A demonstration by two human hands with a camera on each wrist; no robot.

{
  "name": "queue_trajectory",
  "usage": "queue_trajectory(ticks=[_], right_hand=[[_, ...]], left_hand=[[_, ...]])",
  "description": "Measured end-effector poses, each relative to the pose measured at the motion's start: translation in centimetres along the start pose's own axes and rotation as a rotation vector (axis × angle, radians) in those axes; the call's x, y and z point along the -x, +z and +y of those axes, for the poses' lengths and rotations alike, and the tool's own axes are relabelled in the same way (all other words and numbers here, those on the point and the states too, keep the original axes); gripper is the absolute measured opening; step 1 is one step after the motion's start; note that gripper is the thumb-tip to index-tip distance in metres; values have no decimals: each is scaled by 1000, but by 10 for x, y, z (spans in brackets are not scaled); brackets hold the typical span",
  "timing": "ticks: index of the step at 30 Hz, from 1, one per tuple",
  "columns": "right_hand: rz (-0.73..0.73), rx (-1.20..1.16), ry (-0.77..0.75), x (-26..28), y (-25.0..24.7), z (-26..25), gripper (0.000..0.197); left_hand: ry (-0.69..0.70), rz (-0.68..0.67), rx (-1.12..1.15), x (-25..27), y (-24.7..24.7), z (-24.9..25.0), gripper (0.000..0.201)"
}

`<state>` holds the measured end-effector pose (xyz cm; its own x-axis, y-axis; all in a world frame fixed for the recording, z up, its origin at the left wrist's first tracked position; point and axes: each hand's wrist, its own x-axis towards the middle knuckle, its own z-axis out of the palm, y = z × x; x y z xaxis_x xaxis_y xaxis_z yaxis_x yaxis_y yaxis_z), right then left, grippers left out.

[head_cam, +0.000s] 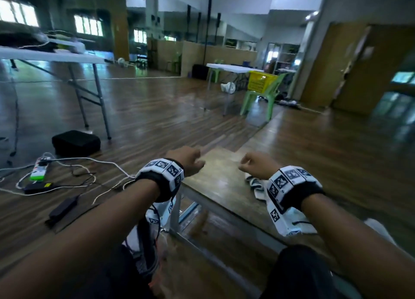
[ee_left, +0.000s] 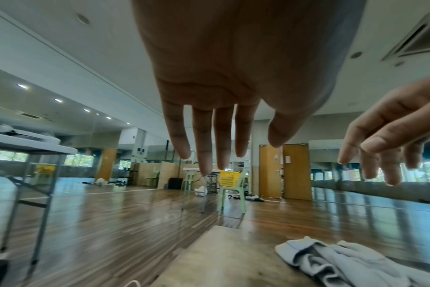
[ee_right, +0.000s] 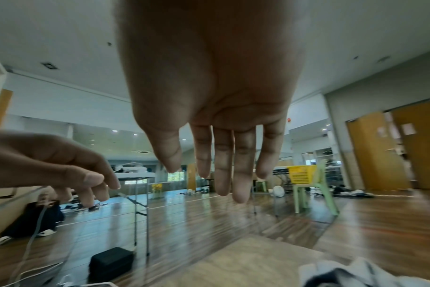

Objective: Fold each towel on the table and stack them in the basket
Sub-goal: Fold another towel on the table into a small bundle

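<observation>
Both hands are held empty with fingers loosely extended above the table (head_cam: 215, 181). A crumpled towel (ee_left: 336, 262) is seen just below the right hand (head_cam: 258, 165), well nearer it than the left hand (head_cam: 188, 161).

I can read no words, numbers or brand names anywhere. The bands (head_cam: 165, 171) on my wrists carry black-and-white square code patterns, not letters. Sheets of paper (ee_right: 408, 129) are stuck on the wooden door (ee_right: 373, 151), but whatever is printed on them is too blurred to make out.
</observation>
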<state>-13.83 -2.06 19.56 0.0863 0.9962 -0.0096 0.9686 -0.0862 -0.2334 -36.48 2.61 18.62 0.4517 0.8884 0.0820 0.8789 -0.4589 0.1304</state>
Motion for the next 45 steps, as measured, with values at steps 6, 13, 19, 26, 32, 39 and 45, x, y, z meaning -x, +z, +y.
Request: queue_trajectory(ticks=[6,13,19,26,32,39,45], right_hand=[[80,-77,171,34,-1,85,26],[6,-25,385,71,25,167,24],[-41,-43,509,76,75,218,18],[-40,44,516,63,130,259,31],[63,186,446,40,154,262,43],[-1,242,407,36,142,260,16],[204,20,444,55,87,258,16]], left_hand=[[200,-15,53,-37,35,66,41],[377,-75,69,-70,88,142,33],[555,-128,109,-97,147,196,31],[645,-160,132,-133,212,239,24],[560,-182,54,-156,237,260,27],[504,-153,12,-158,241,265,15],[507,-33,137,-160,196,265,19]])
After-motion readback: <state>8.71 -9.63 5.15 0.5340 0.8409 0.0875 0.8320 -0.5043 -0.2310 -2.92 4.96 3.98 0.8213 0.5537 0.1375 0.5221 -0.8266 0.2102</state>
